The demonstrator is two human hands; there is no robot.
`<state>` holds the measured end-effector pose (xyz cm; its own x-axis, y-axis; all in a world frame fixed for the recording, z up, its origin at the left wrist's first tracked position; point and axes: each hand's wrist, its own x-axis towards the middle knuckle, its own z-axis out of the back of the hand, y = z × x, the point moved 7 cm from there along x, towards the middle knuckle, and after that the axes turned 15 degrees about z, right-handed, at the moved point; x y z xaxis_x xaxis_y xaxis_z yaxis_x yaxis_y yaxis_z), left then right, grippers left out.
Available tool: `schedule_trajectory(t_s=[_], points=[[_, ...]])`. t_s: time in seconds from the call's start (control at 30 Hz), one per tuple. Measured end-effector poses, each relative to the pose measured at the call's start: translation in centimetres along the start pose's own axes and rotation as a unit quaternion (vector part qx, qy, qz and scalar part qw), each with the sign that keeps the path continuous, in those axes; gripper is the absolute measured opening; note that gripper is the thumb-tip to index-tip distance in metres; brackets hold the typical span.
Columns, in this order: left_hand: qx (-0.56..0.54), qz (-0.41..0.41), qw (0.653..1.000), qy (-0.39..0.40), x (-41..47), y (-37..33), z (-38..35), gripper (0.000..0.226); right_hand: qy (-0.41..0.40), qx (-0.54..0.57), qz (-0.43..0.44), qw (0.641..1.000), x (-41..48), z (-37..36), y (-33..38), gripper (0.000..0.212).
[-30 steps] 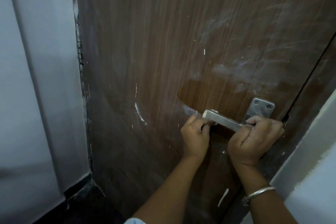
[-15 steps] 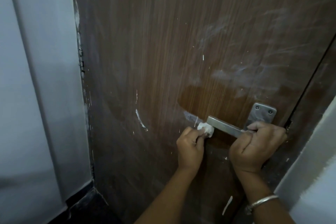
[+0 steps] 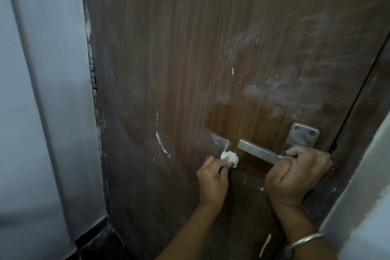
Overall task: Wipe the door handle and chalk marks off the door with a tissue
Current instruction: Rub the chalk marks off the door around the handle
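Pinching tissue [image 3: 230, 159] in left hand [image 3: 212, 179]; right hand [image 3: 293, 175] grips door handle [image 3: 257, 151].

Brown door [image 3: 190, 48] w/ metal handle [image 3: 259, 152] & white chalk marks [image 3: 253, 88].

Brown woodgrain door [image 3: 190, 69], white chalk marks [image 3: 274, 91], white tissue [image 3: 293, 157], silver handle [image 3: 259, 151]

Tissue [image 3: 230, 158] lies just left of the handle [image 3: 260, 151] on the door [image 3: 190, 69].
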<state>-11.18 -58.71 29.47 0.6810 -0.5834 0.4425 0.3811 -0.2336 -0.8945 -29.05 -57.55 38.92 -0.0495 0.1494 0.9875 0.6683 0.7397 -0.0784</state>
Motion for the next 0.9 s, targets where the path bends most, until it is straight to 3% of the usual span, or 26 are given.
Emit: schedule_trajectory(t_s=[0.3,0.43,0.67,0.8,0.9], points=[[-0.009,-0.049,0.998,-0.038,2.3,-3.4,0.6,0.004,-0.003,0.0,0.007,1.0,0.0,0.0,-0.1,0.013],[0.02,-0.025,0.999,-0.03,1.1,-0.8,1.1,0.009,-0.005,0.0,0.006,1.0,0.0,0.1,0.0,0.011],[-0.002,-0.041,0.997,-0.058,4.1,-3.1,1.4,0.004,-0.003,0.005,0.008,1.0,0.1,0.0,0.1,0.01],[0.019,0.012,0.998,-0.058,2.9,0.0,1.9,0.009,-0.002,0.007,0.002,1.0,0.0,0.0,0.0,0.01],[0.029,0.007,0.999,-0.046,3.5,-0.4,2.1,0.009,-0.006,0.01,0.008,1.0,0.0,0.0,0.0,0.01]])
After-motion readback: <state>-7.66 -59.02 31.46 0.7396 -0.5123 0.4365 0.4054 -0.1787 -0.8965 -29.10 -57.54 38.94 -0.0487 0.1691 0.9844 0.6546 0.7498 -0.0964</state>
